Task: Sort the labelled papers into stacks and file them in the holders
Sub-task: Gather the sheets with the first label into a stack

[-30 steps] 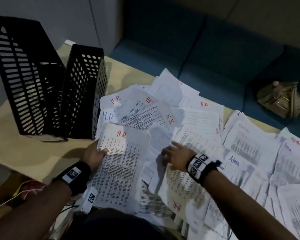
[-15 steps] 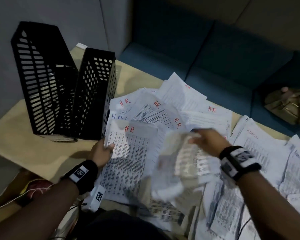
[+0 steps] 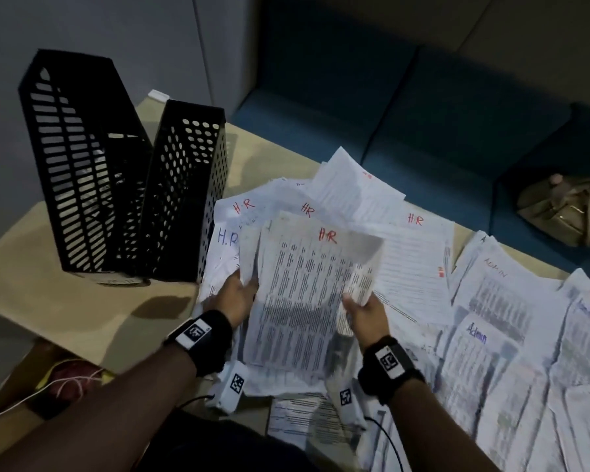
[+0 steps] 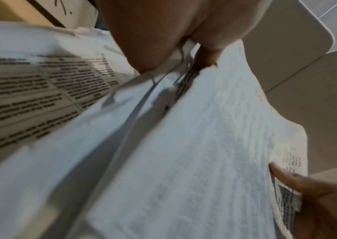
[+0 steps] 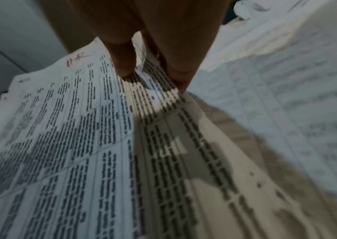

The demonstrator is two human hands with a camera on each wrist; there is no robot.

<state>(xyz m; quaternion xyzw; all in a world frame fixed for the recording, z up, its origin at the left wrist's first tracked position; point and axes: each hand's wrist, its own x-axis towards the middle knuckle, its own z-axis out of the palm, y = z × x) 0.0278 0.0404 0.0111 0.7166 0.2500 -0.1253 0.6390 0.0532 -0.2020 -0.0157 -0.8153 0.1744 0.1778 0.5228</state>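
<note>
I hold a small stack of printed HR sheets [image 3: 304, 287] lifted off the table, its top page marked "HR" in red. My left hand [image 3: 237, 296] grips the stack's left edge and my right hand [image 3: 363, 310] grips its right edge. In the right wrist view my fingers [image 5: 124, 64] pinch that HR sheet [image 5: 77, 129]. More HR papers [image 3: 409, 240] lie spread behind it, and Admin papers [image 3: 491, 321] cover the table to the right. Two black mesh file holders [image 3: 92, 185] stand upright at the left.
The beige table [image 3: 65, 311] shows bare wood in front of the holders. A blue sofa [image 3: 440, 114] runs behind the table, with a tan bag [image 3: 566, 212] on it. Loose sheets [image 3: 307, 420] hang over the near edge.
My right hand picked a sheet from the spread and brought it left onto the HR sheet in my left hand. Both hands now hold the joined stack raised.
</note>
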